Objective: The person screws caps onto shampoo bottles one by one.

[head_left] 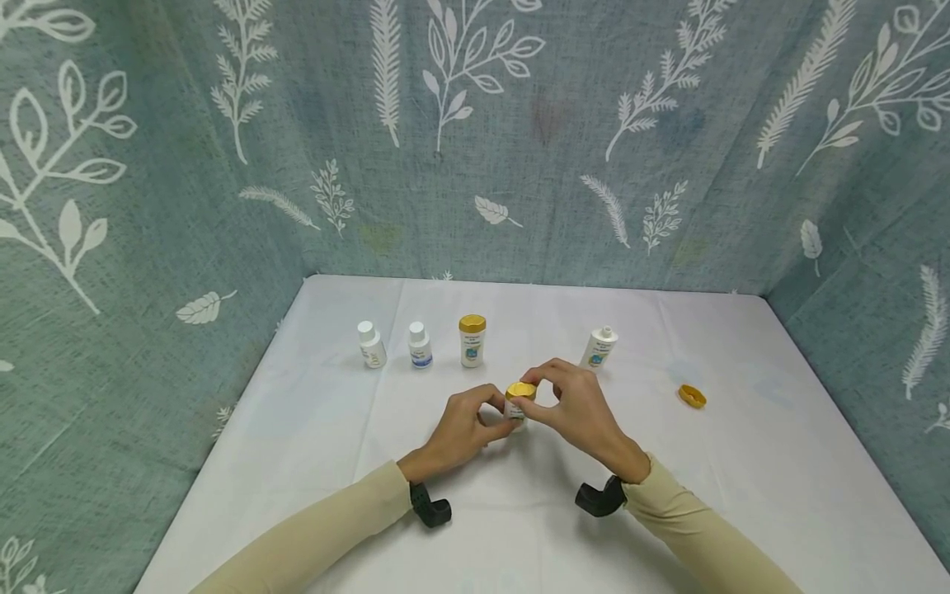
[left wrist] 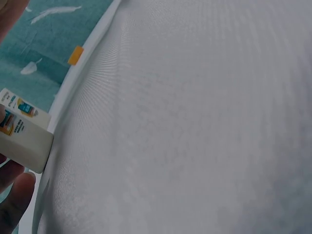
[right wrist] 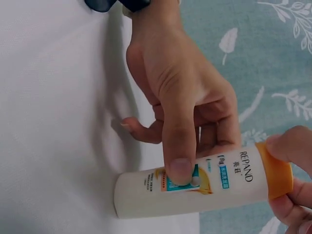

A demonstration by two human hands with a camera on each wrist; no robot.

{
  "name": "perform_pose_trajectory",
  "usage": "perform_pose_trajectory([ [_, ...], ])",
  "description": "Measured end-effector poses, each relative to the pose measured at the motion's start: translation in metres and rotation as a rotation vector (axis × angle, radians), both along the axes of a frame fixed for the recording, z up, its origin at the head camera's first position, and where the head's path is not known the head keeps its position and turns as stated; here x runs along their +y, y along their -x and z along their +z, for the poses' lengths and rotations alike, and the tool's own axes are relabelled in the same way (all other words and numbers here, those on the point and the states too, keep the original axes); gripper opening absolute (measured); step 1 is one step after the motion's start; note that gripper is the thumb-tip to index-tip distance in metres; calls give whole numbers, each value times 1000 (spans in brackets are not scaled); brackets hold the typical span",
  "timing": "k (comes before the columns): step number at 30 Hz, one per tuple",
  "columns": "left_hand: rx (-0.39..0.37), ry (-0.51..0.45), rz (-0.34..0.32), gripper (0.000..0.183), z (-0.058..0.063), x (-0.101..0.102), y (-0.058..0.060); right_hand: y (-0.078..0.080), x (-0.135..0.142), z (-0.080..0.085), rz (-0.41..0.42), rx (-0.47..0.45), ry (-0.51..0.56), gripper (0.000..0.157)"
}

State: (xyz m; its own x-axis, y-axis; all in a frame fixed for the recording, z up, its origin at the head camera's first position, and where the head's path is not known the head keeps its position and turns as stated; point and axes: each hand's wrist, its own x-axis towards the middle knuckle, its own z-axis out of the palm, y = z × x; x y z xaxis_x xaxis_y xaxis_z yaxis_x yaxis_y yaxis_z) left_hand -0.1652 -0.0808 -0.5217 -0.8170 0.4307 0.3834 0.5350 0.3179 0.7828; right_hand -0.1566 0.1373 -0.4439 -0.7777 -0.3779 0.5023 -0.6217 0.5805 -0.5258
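A white shampoo bottle (right wrist: 229, 183), labelled REPAND, stands upright on the cloth in the head view. Near its lower part my left hand (head_left: 458, 431) holds it, thumb (right wrist: 180, 146) across the label. My right hand (head_left: 575, 410) pinches the yellow cap (right wrist: 278, 173) at the bottle's top between thumb and fingers. Behind my right hand stands a similar white bottle (head_left: 598, 350) without its yellow cap. A loose yellow cap (head_left: 693, 397) lies on the cloth to its right. In the left wrist view only the lower part of the held bottle (left wrist: 29, 144) shows.
Along the back stand two small white-capped bottles (head_left: 372, 347) and a yellow-capped white bottle (head_left: 472, 345). A white cloth (head_left: 475, 544) covers the table. Patterned green curtains (head_left: 519, 206) close in the back and sides.
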Motion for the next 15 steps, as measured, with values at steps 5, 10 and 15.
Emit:
perform_pose_trajectory([
  [5, -46, -9, -13, 17, -1, 0, 0, 0, 2, -1, -1, -18, 18, 23],
  [10, -48, -6, -19, 18, 1, 1, 0, 0, 5, -6, -11, -34, 19, 27],
  [15, -35, -6, -15, 18, 3, 2, -1, -1, 5, -9, -34, -12, 24, 26],
])
